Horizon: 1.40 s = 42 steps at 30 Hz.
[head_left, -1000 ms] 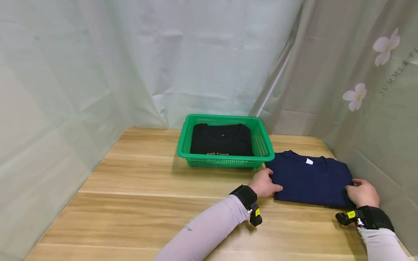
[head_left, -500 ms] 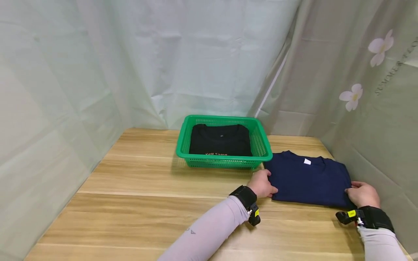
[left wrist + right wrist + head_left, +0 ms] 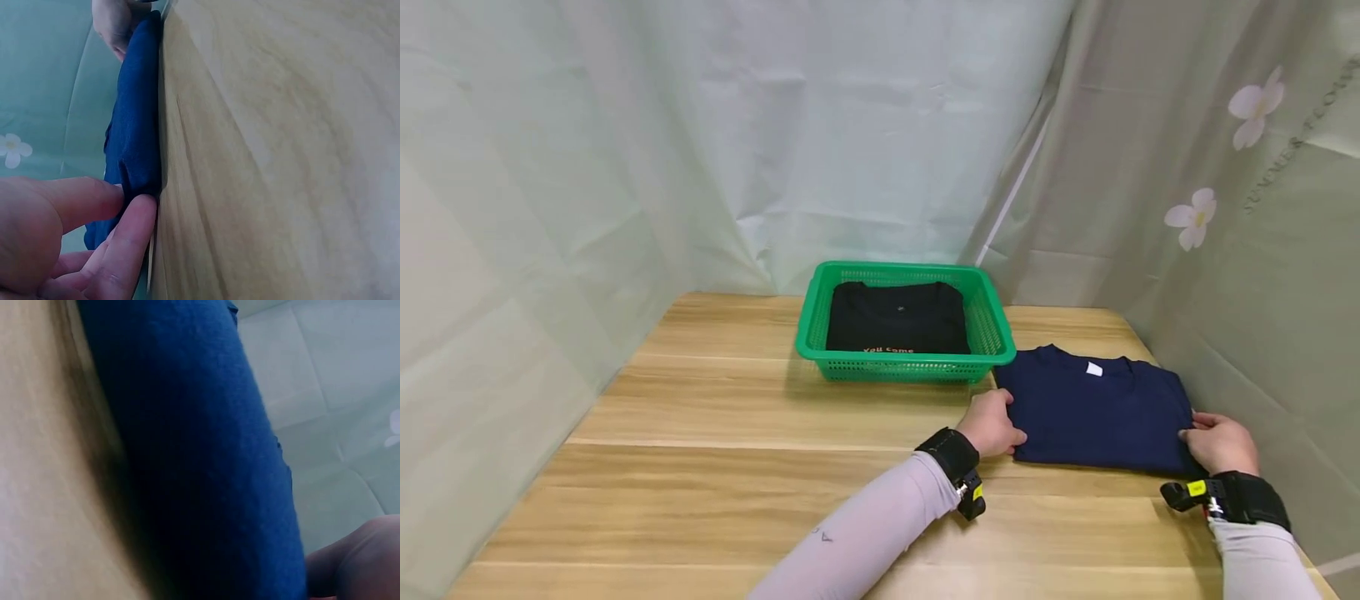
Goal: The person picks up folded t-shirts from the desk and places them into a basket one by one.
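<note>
A folded navy T-shirt (image 3: pixel 1097 417) lies flat on the wooden table at the right, its collar and white label on the far side. My left hand (image 3: pixel 991 423) pinches its left edge. In the left wrist view, the thumb (image 3: pixel 87 199) is on top of the folded cloth and a finger lies low against it, by the tabletop. My right hand (image 3: pixel 1223 443) holds the right edge, thumb on top. Only part of that hand shows in the right wrist view, beside the blue cloth (image 3: pixel 200 450), and its fingertips are hidden there.
A green plastic basket (image 3: pixel 895 367) stands left of the navy T-shirt, close to its far left corner. A folded black T-shirt (image 3: pixel 898 321) with printed letters lies inside. Curtains (image 3: pixel 880 150) hang behind the wooden table (image 3: pixel 700 483) and along both sides.
The whole head view has shifted slightly to the left. My left thumb now reaches a little less far over the navy T-shirt. The T-shirt keeps its place beside the basket.
</note>
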Motion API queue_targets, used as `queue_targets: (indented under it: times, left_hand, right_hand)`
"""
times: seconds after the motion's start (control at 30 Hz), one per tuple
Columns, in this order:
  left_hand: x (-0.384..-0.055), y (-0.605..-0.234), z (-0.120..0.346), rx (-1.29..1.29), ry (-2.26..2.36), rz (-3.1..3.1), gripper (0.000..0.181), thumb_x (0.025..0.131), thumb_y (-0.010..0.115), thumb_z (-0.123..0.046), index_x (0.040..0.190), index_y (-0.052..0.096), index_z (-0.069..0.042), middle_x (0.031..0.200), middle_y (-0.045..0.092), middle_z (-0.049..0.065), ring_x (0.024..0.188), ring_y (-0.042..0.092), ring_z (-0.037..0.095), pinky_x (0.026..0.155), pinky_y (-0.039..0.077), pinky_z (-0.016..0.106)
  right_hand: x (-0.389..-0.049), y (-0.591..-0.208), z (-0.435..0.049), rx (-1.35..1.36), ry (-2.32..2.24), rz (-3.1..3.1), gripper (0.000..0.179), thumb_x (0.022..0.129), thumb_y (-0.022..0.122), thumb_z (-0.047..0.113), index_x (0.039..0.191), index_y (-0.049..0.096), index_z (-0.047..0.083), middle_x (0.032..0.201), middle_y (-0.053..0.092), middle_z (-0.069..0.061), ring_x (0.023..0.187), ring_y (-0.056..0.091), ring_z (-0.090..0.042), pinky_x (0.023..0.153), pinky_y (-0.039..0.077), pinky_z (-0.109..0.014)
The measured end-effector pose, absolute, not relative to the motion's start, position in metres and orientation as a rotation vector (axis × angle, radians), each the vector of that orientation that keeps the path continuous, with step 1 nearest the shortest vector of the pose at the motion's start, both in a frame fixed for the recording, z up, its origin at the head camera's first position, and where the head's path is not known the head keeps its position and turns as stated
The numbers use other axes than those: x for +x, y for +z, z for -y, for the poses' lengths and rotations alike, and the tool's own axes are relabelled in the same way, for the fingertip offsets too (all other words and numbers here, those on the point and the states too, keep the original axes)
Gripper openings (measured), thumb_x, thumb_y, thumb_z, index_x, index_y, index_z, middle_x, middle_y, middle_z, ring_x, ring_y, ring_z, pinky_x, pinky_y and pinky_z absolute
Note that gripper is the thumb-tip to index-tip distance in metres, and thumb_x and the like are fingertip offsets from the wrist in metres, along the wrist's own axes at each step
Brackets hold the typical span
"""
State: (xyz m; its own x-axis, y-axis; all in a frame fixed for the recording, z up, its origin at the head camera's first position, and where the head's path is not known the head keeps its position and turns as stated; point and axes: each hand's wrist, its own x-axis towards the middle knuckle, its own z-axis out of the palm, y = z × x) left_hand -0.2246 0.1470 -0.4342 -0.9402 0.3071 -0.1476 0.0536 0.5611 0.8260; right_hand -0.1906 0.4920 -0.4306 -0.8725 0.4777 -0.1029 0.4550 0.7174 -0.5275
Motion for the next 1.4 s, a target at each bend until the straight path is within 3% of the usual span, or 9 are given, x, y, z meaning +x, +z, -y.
queue_targets:
  times: [0.2,0.43,0.8,1.07,1.4]
  left_hand:
    - [-0.226,-0.443,-0.146,0.337,1.296,-2.548,0.062,0.09,0.089,-0.006,0.146,0.063,0.0,0.094,0.076,0.01,0.056,0.073,0.013,0.057,0.057,0.018]
    - [-0.233,-0.458,-0.146,0.324,1.304,-2.533,0.061,0.089,0.089,-0.007,0.144,0.065,-0.002,0.113,0.078,0.016,0.052,0.069,0.011,0.055,0.057,0.02]
    - [-0.214,-0.439,-0.129,0.358,1.285,-2.529,0.064,0.092,0.087,-0.006,0.149,0.061,0.001,0.078,0.066,0.001,0.056,0.07,0.011,0.063,0.055,0.017]
    - [-0.201,-0.437,-0.127,0.395,1.262,-2.506,0.063,0.092,0.087,-0.007,0.148,0.061,0.004,0.087,0.068,0.006,0.057,0.067,0.01,0.061,0.054,0.017]
    - [-0.181,-0.437,-0.123,0.452,1.286,-2.458,0.065,0.092,0.087,-0.005,0.149,0.059,0.008,0.069,0.065,-0.002,0.056,0.066,0.009,0.06,0.05,0.017]
  right_hand:
    - [-0.187,-0.439,-0.49,-0.818,0.889,2.851,0.051,0.104,0.058,0.008,0.145,0.048,-0.02,0.148,0.051,-0.043,0.133,0.052,-0.062,0.109,0.044,-0.067]
    - [-0.188,-0.441,-0.489,-0.808,0.891,2.859,0.051,0.104,0.059,0.008,0.144,0.048,-0.021,0.148,0.051,-0.043,0.134,0.051,-0.062,0.11,0.043,-0.067]
    - [-0.189,-0.435,-0.486,-0.697,0.877,2.9,0.054,0.103,0.06,0.009,0.145,0.047,-0.022,0.148,0.053,-0.043,0.133,0.053,-0.062,0.108,0.045,-0.066]
    - [-0.175,-0.435,-0.483,-0.72,0.88,2.91,0.055,0.103,0.061,0.008,0.146,0.045,-0.022,0.148,0.052,-0.044,0.135,0.051,-0.063,0.111,0.043,-0.068]
    - [-0.157,-0.436,-0.485,-0.703,0.839,2.93,0.055,0.103,0.062,0.007,0.144,0.046,-0.024,0.145,0.055,-0.044,0.132,0.055,-0.063,0.109,0.044,-0.068]
